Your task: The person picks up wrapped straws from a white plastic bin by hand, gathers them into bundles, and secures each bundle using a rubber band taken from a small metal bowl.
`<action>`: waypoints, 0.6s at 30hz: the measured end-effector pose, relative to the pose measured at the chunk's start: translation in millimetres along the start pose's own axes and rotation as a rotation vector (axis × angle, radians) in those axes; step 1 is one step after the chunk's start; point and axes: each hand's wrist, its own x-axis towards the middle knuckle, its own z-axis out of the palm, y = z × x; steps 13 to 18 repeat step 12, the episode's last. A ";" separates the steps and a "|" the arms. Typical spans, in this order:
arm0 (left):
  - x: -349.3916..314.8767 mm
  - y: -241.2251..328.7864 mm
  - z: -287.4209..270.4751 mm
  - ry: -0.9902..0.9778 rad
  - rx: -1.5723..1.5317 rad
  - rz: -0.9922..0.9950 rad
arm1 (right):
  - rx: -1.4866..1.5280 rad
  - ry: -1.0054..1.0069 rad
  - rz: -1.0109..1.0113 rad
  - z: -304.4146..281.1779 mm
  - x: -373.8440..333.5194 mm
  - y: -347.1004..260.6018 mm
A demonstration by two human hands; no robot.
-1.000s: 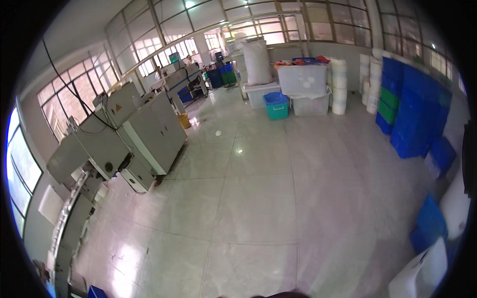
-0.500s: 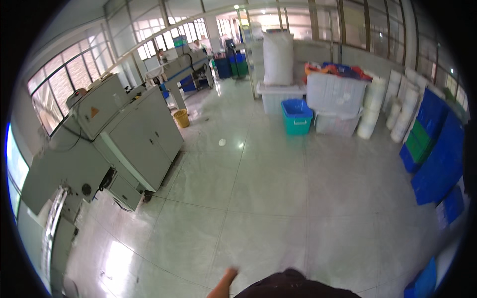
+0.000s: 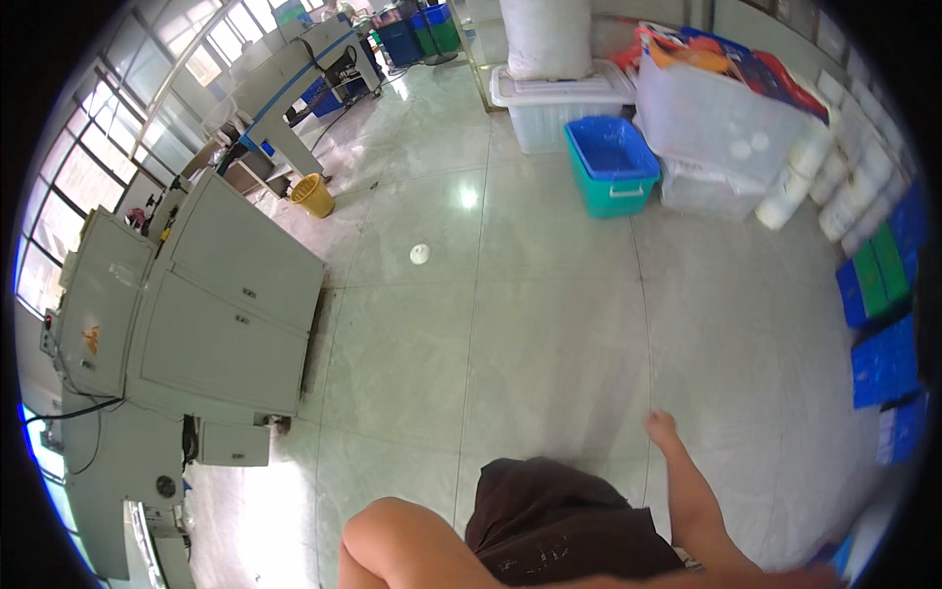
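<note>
My right hand (image 3: 661, 427) hangs out over the tiled floor at the end of a bare forearm. Its fingers look curled in, and no object shows in or beside them. At the lower edge a bare bent limb (image 3: 402, 535), apparently my left arm at the elbow, comes into view; no left hand shows. Between the two lies dark clothing (image 3: 549, 515) with pale marks on it. A small white round thing (image 3: 420, 254) lies on the floor ahead, well away from the right hand.
Grey machine cabinets (image 3: 231, 294) line the left, with a yellow basket (image 3: 312, 195) beyond. A green-and-blue tub (image 3: 610, 169), clear plastic bins (image 3: 711, 108) and a white sack (image 3: 548, 39) stand ahead. White rolls (image 3: 800, 177) and blue crates (image 3: 883, 363) are on the right.
My view has tilted down and moved closer to the cabinets and tub. My left hand has left the view, leaving a bent limb there; my right forearm and hand have come in.
</note>
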 end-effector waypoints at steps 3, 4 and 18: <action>73.1 13.8 -80.5 -0.110 -0.044 0.003 | 0.249 0.177 -0.346 -83.8 153.8 -174.7; 94.0 21.9 -111.6 -0.113 -0.045 0.013 | 0.474 0.054 -0.326 -103.9 188.3 -231.9; 272.2 93.0 -346.8 -0.150 -0.039 0.124 | -0.395 -0.466 0.069 -66.0 317.7 -164.7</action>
